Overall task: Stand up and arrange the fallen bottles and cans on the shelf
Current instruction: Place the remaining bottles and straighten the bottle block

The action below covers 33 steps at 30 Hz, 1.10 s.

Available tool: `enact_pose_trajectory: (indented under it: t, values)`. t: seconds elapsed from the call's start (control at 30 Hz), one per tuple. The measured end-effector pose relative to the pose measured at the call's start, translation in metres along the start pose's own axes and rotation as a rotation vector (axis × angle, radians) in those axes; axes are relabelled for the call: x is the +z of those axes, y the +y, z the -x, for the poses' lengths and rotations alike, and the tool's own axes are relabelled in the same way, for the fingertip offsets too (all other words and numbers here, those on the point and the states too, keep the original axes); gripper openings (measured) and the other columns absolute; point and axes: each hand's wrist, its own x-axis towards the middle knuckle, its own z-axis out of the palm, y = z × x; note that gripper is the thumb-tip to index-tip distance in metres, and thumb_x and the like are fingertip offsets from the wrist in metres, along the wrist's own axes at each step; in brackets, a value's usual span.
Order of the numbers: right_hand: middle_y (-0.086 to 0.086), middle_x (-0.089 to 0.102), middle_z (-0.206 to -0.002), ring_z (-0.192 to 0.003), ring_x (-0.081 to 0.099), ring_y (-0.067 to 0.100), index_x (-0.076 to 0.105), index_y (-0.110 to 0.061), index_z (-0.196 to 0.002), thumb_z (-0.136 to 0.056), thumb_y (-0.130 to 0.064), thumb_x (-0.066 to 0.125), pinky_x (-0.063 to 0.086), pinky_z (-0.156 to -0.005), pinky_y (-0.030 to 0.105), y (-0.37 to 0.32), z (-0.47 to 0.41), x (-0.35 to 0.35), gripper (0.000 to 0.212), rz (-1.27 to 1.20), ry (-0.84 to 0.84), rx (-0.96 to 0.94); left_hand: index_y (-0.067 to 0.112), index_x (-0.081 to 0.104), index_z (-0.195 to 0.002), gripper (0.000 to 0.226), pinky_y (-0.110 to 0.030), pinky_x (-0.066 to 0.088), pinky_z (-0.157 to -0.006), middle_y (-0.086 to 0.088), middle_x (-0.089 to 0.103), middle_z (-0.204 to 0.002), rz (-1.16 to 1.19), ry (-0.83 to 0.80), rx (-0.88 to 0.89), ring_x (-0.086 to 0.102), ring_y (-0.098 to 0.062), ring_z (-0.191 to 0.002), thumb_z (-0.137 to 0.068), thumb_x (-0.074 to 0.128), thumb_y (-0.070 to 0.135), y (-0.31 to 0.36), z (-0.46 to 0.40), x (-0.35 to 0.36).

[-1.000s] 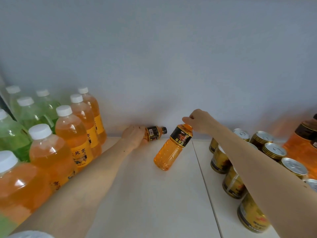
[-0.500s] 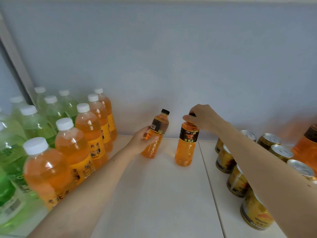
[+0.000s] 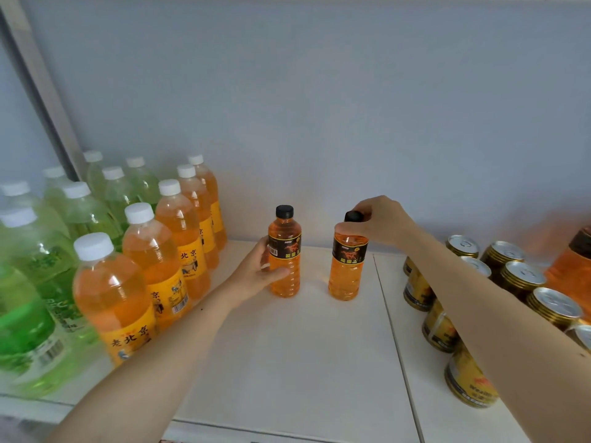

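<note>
Standing upright now, both bottles point(image 3: 284, 254), formerly tilted.

Two orange drink bottles with black caps and black labels stand upright, near each other but apart, on the white shelf point(image 3: 303, 362). The left hand point(image 3: 256, 270) grips the left bottle point(image 3: 284, 260) around its lower body; the right hand point(image 3: 380, 222) grips the right bottle point(image 3: 347, 266) at the cap from above. Rows of white-capped orange bottles point(image 3: 166, 251) and green bottles point(image 3: 38, 282) stand at the left, and upright gold cans point(image 3: 524, 276) are grouped at the right.
</note>
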Motion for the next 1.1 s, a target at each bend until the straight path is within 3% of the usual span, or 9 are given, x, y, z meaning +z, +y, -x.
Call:
enact_pose_trajectory:
  t: [0.17,0.33,0.4,0.5,0.63,0.87,0.97,1.1]
  values:
    - [-0.013,0.061,-0.08,-0.075,0.054,0.004,0.065,-0.024,-0.09,-0.077,-0.048,0.07,0.038,-0.057,0.02,0.001,0.004,0.001,0.028,-0.081,-0.001,0.005,0.048,0.026,-0.132,0.086,-0.03,0.044,-0.093,0.016,0.042,-0.133,-0.018,-0.006,0.002,0.042,-0.011,-0.125,-0.064,0.079,0.042,0.003,0.003,0.0]
    - [-0.009,0.065,-0.086,-0.08,0.057,0.005,0.067,-0.02,-0.093,-0.079,-0.045,0.069,0.04,-0.061,0.02,0.005,0.006,-0.001,0.029,-0.111,-0.025,0.004,0.052,0.028,-0.131,0.092,-0.033,0.04,-0.096,0.025,0.044,-0.13,-0.061,0.039,0.024,0.041,-0.008,-0.124,-0.058,0.085,0.047,0.005,0.001,0.004]
    - [-0.007,0.066,-0.087,-0.082,0.058,0.007,0.068,-0.019,-0.092,-0.079,-0.044,0.069,0.041,-0.062,0.022,0.007,0.006,-0.001,0.029,-0.15,-0.018,0.015,0.048,0.037,-0.127,0.085,-0.033,0.042,-0.095,0.023,0.049,-0.129,-0.044,0.183,0.051,0.046,-0.007,-0.122,-0.056,0.081,0.056,0.014,0.0,0.01]
    - [-0.006,0.064,-0.096,-0.09,0.057,0.01,0.064,-0.02,-0.098,-0.084,-0.039,0.066,0.04,-0.067,0.023,0.009,0.008,0.002,0.023,-0.202,-0.021,0.004,0.044,0.047,-0.117,0.066,-0.021,0.044,-0.083,0.029,0.057,-0.111,-0.072,0.369,0.101,0.054,0.0,-0.106,-0.059,0.076,0.059,0.031,-0.002,0.019]
    - [-0.004,0.061,-0.099,-0.093,0.055,0.013,0.063,-0.017,-0.102,-0.087,-0.034,0.064,0.039,-0.066,0.02,0.007,0.011,0.003,0.023,-0.223,0.0,-0.025,0.037,0.053,-0.111,0.043,-0.012,0.04,-0.071,0.029,0.058,-0.098,-0.134,0.405,0.13,0.055,0.006,-0.093,-0.074,0.074,0.042,0.045,-0.002,0.024]
    - [0.0,0.062,-0.102,-0.095,0.056,0.016,0.064,-0.014,-0.105,-0.089,-0.035,0.062,0.039,-0.067,0.022,0.0,0.036,-0.011,0.026,-0.216,0.044,-0.017,0.037,0.051,-0.114,0.039,-0.022,0.044,-0.082,0.02,0.059,-0.106,-0.153,0.359,0.177,0.055,-0.006,-0.103,-0.08,0.072,0.036,0.062,0.014,0.034]
    - [0.002,0.063,-0.1,-0.094,0.058,0.019,0.065,-0.014,-0.104,-0.088,-0.036,0.062,0.047,-0.069,0.025,-0.006,0.06,-0.024,0.026,-0.257,0.051,0.002,0.04,0.053,-0.114,0.04,-0.021,0.045,-0.081,0.024,0.06,-0.105,-0.137,0.336,0.231,0.056,-0.001,-0.101,-0.079,0.072,0.036,0.075,0.029,0.04]
    - [0.007,0.066,-0.096,-0.084,0.063,0.02,0.065,-0.012,-0.103,-0.089,-0.039,0.061,0.056,-0.071,0.033,-0.019,0.102,-0.046,0.031,-0.214,0.057,0.035,0.03,0.06,-0.116,0.039,-0.03,0.05,-0.088,0.013,0.066,-0.111,-0.104,0.255,0.277,0.059,-0.008,-0.105,-0.08,0.072,0.035,0.091,0.054,0.049]
